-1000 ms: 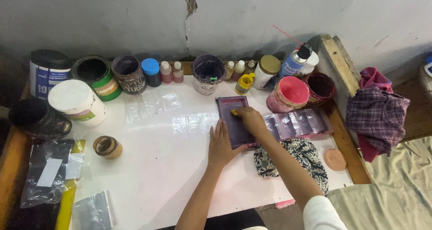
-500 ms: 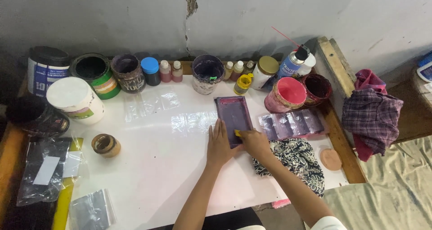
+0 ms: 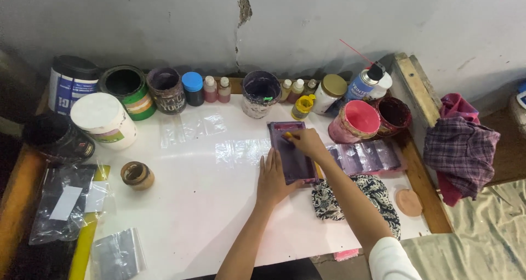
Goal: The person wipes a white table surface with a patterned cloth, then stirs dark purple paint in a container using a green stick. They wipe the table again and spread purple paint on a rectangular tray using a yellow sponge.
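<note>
Along the far left of the white surface (image 3: 181,203) stand big tubs: a white-lidded tub (image 3: 104,121) and a green-banded can (image 3: 127,91) beside it, then a row of small bottles by the wall. Nearer the middle, the left hand (image 3: 272,177) lies flat with fingers spread, pressing on the surface at the near left corner of the small purple screen frame (image 3: 292,151). The frame lies flat just right of centre, near a purple-stained pot (image 3: 261,92). The right hand (image 3: 307,141) is closed on a small yellow squeegee (image 3: 287,135) at the frame's far end. Right of it sit a pink paint tub (image 3: 357,121), printed strips (image 3: 367,157) and a patterned rag (image 3: 361,195). If the flat hand eases off, I'd say the frame could slide under the stroke and smear the print; a wide elbow might also knock the open pink tub.
</note>
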